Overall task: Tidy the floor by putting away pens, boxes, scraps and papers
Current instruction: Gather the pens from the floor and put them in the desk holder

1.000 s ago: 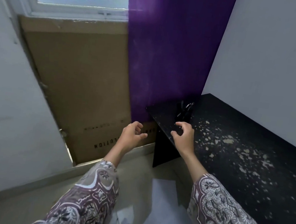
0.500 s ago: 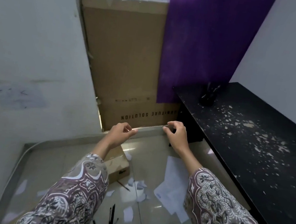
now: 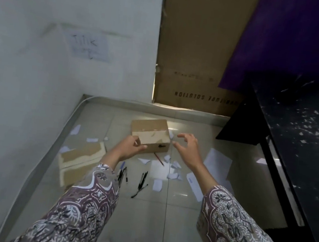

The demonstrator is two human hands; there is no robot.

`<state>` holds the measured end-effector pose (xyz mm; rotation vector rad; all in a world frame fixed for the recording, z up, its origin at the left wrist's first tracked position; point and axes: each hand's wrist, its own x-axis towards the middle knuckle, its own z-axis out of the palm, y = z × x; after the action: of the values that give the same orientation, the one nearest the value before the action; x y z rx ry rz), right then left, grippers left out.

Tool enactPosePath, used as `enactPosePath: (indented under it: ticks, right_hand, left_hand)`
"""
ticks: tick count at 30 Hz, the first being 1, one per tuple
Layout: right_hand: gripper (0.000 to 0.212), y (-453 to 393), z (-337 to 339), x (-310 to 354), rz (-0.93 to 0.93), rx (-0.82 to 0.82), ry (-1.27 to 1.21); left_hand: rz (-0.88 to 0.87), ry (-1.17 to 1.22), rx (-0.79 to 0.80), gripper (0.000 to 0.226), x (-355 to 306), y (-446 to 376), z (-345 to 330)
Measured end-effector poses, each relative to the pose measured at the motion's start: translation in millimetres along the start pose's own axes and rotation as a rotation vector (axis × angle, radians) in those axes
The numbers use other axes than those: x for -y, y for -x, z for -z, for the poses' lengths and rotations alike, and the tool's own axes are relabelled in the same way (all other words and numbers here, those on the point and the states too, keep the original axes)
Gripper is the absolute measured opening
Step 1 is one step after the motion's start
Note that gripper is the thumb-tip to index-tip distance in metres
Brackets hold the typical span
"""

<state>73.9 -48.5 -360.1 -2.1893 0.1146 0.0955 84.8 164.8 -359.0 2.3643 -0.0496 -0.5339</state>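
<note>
Nearest, two patterned sleeves [image 3: 91, 199] reach out over the tiled floor [image 3: 141, 220]. Black pens [image 3: 142, 181] lie between the forearms, with paper scraps [image 3: 157, 184] and a red pencil [image 3: 159, 159] just beyond them. A flattened carton [image 3: 80, 157] lies to the outside of the left arm, sheets of paper [image 3: 217, 163] outside the right. The left hand [image 3: 130, 148] is loosely curled, empty, in front of the box's near left corner; contact is unclear. The right hand [image 3: 188, 147] hovers spread, fingers apart, just beside the box [image 3: 149, 133]. Farther off stand a big carton [image 3: 197, 44] and a black table [image 3: 304, 140].

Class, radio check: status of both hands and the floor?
Left hand, right hand open, empty. Small cardboard box between them, ungrasped. Pens, scraps on floor.
</note>
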Motion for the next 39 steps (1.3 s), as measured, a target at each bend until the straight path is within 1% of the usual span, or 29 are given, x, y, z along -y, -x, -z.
enactPosePath:
  ticks: [3, 8, 11, 15, 16, 20, 25, 28, 32, 36, 39]
  right_hand:
    - [0.035, 2, -40, -3, -0.004, 0.101, 0.035]
    - [0.034, -3, -112, -18, -0.034, 0.194, 0.07]
    - [0.032, -7, -158, -30, -0.095, 0.216, 0.076]
    - [0.03, -15, -223, -60, -0.122, 0.23, 0.114]
    - [0.03, -20, -242, -71, -0.13, 0.238, 0.117]
    - [0.029, -30, -308, -119, -0.145, 0.293, 0.138]
    - [0.032, -49, -387, -206, -0.115, 0.374, 0.179]
    - [0.031, -67, -432, -264, -0.087, 0.394, 0.188]
    - [0.03, -88, -486, -336, -0.098, 0.363, 0.15]
    - [0.027, -113, -543, -407, -0.088, 0.296, 0.134]
    - [0.025, -135, -568, -431, -0.07, 0.218, 0.107]
  left_hand:
    - [0.083, 0.004, -0.013, 0.04, 38, 2, -2]
    - [0.181, 0.038, -0.004, 0.035, 99, -4, -8]
    - [0.222, 0.074, 0.012, 0.029, 141, -9, -13]
    - [0.266, 0.081, 0.073, 0.025, 206, -24, -32]
    - [0.272, 0.079, 0.071, 0.024, 225, -31, -39]
    - [0.35, 0.097, 0.051, 0.033, 297, -53, -74]
    - [0.429, 0.143, 0.001, 0.03, 389, -88, -143]
    - [0.437, 0.142, -0.045, 0.028, 442, -122, -191]
    - [0.429, 0.092, -0.146, 0.029, 506, -168, -253]
    - [0.397, -0.044, -0.27, 0.03, 562, -214, -315]
    - [0.36, -0.086, -0.386, 0.027, 588, -239, -337]
